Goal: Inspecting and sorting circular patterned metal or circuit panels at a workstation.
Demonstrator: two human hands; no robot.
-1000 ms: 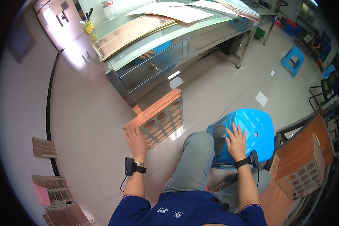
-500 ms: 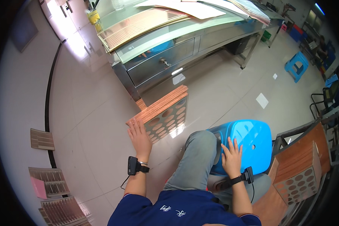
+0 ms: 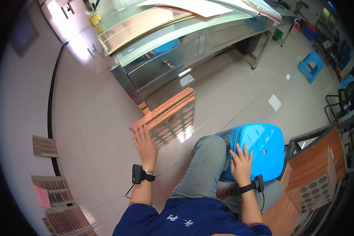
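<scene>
Wood-grain panels (image 3: 172, 113), the front one faced with rows of circles, stand on edge on the floor (image 3: 100, 129) in the head view, near the left end of the metal-fronted bench (image 3: 228, 40). Left hand (image 3: 146, 148): fingers extended against the panels' near end; whether they grip cannot be told. Right hand (image 3: 242, 167): fingers spread wide over the blue stool (image 3: 266, 137).

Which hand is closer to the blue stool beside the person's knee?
Right. The right hand is over the blue stool's near left part; the left hand is farther left, past the knee, at the reddish-brown panels' near end.
</scene>
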